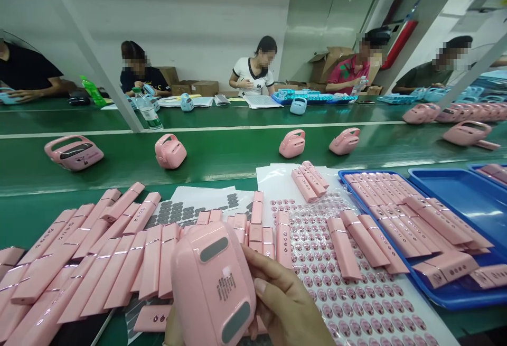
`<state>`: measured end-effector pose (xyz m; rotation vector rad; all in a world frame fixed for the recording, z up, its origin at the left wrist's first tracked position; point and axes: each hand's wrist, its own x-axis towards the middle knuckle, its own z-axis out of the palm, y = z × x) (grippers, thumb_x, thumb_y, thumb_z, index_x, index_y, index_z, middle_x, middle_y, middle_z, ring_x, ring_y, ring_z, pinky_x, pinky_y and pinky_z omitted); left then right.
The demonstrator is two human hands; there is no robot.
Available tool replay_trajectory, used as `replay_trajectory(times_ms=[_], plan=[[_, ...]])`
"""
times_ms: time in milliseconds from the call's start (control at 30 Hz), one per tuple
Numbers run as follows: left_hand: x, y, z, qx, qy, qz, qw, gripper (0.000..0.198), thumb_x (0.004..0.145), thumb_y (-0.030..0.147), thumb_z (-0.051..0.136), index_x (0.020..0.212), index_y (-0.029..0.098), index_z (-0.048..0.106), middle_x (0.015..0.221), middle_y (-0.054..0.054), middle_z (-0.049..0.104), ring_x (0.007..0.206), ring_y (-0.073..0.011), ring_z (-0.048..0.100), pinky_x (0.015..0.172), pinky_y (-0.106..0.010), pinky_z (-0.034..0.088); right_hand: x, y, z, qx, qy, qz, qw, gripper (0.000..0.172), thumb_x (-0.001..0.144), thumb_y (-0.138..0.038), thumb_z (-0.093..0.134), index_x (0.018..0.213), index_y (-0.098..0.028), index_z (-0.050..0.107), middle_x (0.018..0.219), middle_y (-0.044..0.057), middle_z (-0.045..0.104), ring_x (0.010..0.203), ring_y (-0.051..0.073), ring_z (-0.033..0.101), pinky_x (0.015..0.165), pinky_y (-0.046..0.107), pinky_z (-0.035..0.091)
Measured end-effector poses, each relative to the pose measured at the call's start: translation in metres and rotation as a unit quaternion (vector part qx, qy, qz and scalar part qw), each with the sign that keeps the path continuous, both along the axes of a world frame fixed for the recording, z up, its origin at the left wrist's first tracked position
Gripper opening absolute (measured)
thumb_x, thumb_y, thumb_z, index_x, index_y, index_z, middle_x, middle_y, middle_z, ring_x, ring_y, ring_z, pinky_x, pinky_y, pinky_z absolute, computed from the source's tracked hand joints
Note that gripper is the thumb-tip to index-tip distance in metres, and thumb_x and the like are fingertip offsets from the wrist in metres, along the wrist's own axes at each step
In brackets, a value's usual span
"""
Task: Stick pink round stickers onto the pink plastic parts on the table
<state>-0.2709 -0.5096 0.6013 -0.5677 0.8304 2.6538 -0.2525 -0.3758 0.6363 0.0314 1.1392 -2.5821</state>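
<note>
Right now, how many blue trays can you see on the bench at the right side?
3: the large blue tray holding pink bars, a second blue tray behind it, and a third blue tray at the picture's right edge, also with pink bars. More may lie beyond the frame.

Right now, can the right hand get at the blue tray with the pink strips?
Probably yes, once the right hand lets go of the pink device. Only a sticker sheet and loose pink strips, all low, lie before the blue tray.
</note>
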Motion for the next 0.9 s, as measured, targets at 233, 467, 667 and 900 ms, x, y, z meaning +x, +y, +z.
replay_trajectory(times_ms=[233,467,667,900], plan=[[0.002,-0.002,-0.013,-0.031,0.006,0.047,0.998,0.027,0.088,0.034,0.05,0.111,0.02,0.054,0.113,-0.009,0.056,0.092,-0.0198,0.057,0.078,-0.04,0.051,0.003,-0.005,-0.001,0.038,0.053,-0.008,0.998,0.072,0.054,-0.028,0.083,0.12,-0.025,0.053,0.105,0.006,0.063,0.099,0.023,0.058,0.09,0.035,0.042],[0.006,-0.003,-0.021,-0.083,0.018,0.053,0.995,0.037,0.087,0.041,0.05,0.115,0.017,0.052,0.112,-0.01,0.057,0.094,-0.0221,0.058,0.08,-0.043,0.049,-0.004,0.0,-0.005,-0.047,-0.004,0.027,0.998,0.07,0.05,-0.022,0.085,0.115,-0.023,0.057,0.113,0.005,0.062,0.096,0.018,0.059,0.075,0.026,0.048],[-0.001,-0.005,-0.021,-0.143,0.045,0.021,0.989,0.037,0.087,0.04,0.05,0.116,0.018,0.052,0.117,-0.01,0.055,0.098,-0.0227,0.056,0.083,-0.045,0.048,-0.005,-0.002,-0.014,-0.102,-0.035,0.023,0.994,0.062,0.054,-0.02,0.084,0.111,-0.023,0.062,0.108,0.003,0.066,0.088,0.016,0.063,0.072,0.025,0.05],[-0.005,-0.018,-0.04,-0.243,0.058,-0.047,0.967,0.037,0.086,0.043,0.05,0.116,0.022,0.052,0.115,-0.01,0.056,0.097,-0.0229,0.057,0.079,-0.043,0.05,-0.002,-0.007,-0.016,-0.001,-0.002,-0.046,0.999,0.058,0.059,-0.036,0.081,0.111,-0.023,0.059,0.095,0.004,0.065,0.078,0.015,0.061,0.078,0.027,0.048]])
